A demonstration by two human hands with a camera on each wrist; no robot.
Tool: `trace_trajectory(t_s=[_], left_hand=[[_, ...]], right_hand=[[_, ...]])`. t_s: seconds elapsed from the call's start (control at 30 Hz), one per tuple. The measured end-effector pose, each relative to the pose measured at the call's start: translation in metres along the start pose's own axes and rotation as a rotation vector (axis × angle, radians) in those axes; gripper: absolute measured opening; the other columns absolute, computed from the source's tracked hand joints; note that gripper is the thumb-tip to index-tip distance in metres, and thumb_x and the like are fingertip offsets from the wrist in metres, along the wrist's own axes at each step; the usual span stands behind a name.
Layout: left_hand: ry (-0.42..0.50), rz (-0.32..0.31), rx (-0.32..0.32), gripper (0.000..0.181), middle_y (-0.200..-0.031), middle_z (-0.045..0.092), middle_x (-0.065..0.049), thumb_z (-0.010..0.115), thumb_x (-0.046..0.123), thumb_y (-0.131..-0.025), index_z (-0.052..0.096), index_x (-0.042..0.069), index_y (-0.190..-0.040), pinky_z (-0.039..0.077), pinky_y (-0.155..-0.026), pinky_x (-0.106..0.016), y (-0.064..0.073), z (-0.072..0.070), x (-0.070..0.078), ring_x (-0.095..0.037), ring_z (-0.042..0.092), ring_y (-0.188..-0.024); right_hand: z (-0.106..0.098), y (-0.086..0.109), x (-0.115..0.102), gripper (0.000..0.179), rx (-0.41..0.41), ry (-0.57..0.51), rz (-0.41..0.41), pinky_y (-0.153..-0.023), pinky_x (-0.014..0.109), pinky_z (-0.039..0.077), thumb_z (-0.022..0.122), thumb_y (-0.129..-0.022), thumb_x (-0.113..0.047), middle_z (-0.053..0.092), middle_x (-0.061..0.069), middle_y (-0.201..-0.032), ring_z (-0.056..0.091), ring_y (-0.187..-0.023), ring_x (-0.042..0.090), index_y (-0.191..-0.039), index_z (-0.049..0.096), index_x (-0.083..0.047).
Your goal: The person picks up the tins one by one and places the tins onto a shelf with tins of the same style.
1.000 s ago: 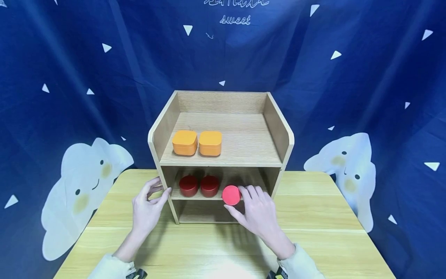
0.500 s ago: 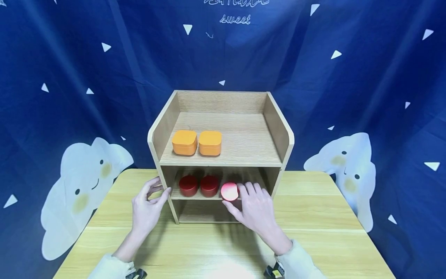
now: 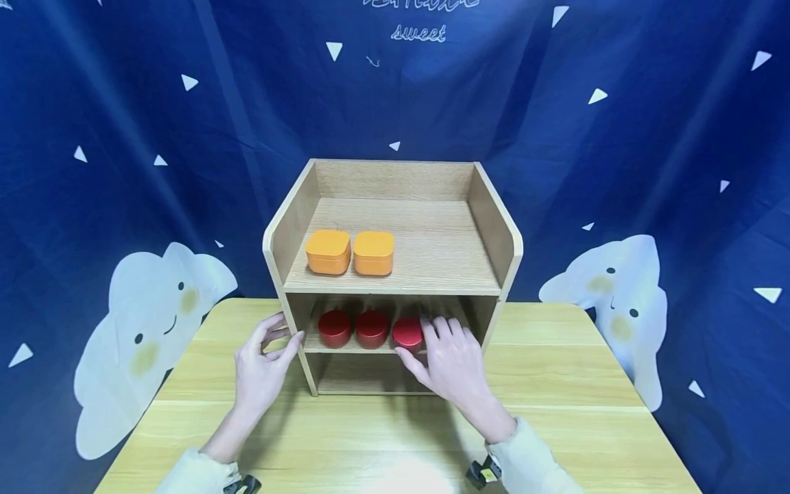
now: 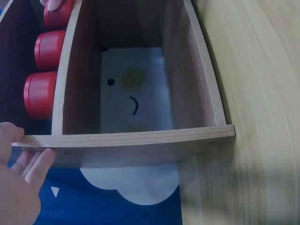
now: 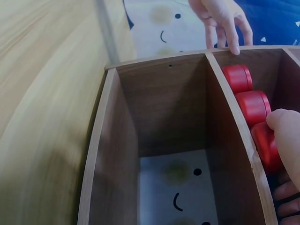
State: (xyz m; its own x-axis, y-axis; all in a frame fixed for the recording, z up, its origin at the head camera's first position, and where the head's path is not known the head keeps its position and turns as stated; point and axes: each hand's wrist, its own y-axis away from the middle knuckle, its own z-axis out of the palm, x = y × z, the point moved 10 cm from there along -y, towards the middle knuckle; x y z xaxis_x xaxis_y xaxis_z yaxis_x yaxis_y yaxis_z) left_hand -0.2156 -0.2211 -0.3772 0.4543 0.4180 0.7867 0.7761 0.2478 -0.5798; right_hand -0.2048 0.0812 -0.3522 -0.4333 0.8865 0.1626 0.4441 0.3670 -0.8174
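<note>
My right hand (image 3: 457, 363) holds a round red tin (image 3: 407, 334) between thumb and fingers at the front of the middle shelf. To its left on that shelf stand two matching red tins, a middle tin (image 3: 372, 329) and a left tin (image 3: 334, 328). In the right wrist view the held tin (image 5: 268, 147) sits in line with the others, partly covered by my thumb. My left hand (image 3: 262, 363) grips the left side panel of the wooden shelf unit (image 3: 395, 291), thumb on its front edge; the left wrist view shows the fingers (image 4: 40, 171) on the panel's outer face.
Two orange square tins, a left one (image 3: 328, 252) and a right one (image 3: 373, 253), stand on the top shelf. The unit rests on a wooden table (image 3: 555, 384). Behind hangs a blue curtain (image 3: 395, 89) with white clouds and triangles.
My right hand has moved the red tin back onto the middle shelf, its lid going from tilted forward to facing up in line with the other two. The left hand has stayed put.
</note>
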Motion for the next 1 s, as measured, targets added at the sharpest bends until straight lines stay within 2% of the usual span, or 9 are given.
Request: trace_trajectory(t_s=[0.23, 0.47, 0.6, 0.83, 1.0], left_hand=[[-0.004, 0.002, 0.005, 0.038, -0.118, 0.078, -0.02, 0.079, -0.008, -0.086, 0.071, 0.0, -0.123, 0.063, -0.069, -0.011, 0.0, 0.0, 0.001, -0.005, 0.077, -0.093], [0.017, 0.01, 0.006, 0.036, -0.117, 0.077, -0.022, 0.079, -0.007, -0.087, 0.07, -0.002, -0.122, 0.062, -0.069, -0.009, 0.0, 0.001, 0.002, 0.009, 0.072, -0.092], [0.02, 0.012, 0.008, 0.037, -0.117, 0.077, -0.023, 0.079, -0.009, -0.087, 0.07, -0.003, -0.122, 0.062, -0.069, -0.009, 0.0, 0.001, 0.002, 0.011, 0.071, -0.092], [0.013, 0.018, 0.006, 0.037, -0.118, 0.077, -0.022, 0.079, -0.008, -0.086, 0.071, -0.002, -0.122, 0.062, -0.068, -0.009, 0.0, 0.0, 0.002, 0.004, 0.075, -0.092], [0.015, 0.024, 0.005, 0.038, -0.117, 0.077, -0.023, 0.078, -0.011, -0.085, 0.07, -0.003, -0.121, 0.062, -0.068, -0.009, 0.0, 0.0, 0.002, 0.009, 0.072, -0.092]], right_hand=[[0.007, -0.005, 0.0, 0.067, -0.024, 0.015, 0.0, -0.054, 0.037, 0.056, 0.057, -0.094, -0.068, 0.071, 0.008, -0.085, 0.066, -0.074, 0.028, -0.103, 0.075, -0.004], [0.012, -0.007, 0.003, 0.066, -0.022, 0.027, 0.007, -0.054, 0.038, 0.057, 0.059, -0.092, -0.067, 0.073, 0.009, -0.085, 0.067, -0.074, 0.029, -0.102, 0.076, -0.005], [0.014, -0.007, 0.004, 0.067, -0.019, 0.024, 0.007, -0.055, 0.039, 0.058, 0.059, -0.091, -0.068, 0.073, 0.009, -0.087, 0.068, -0.075, 0.029, -0.105, 0.076, -0.004], [0.004, -0.005, 0.001, 0.069, 0.026, 0.013, -0.009, -0.057, 0.04, 0.057, 0.053, -0.096, -0.068, 0.072, 0.01, -0.088, 0.067, -0.075, 0.031, -0.112, 0.074, -0.004], [-0.009, -0.004, -0.003, 0.066, 0.062, -0.003, -0.024, -0.053, 0.038, 0.054, 0.06, -0.092, -0.067, 0.071, 0.009, -0.088, 0.066, -0.075, 0.03, -0.112, 0.073, -0.005]])
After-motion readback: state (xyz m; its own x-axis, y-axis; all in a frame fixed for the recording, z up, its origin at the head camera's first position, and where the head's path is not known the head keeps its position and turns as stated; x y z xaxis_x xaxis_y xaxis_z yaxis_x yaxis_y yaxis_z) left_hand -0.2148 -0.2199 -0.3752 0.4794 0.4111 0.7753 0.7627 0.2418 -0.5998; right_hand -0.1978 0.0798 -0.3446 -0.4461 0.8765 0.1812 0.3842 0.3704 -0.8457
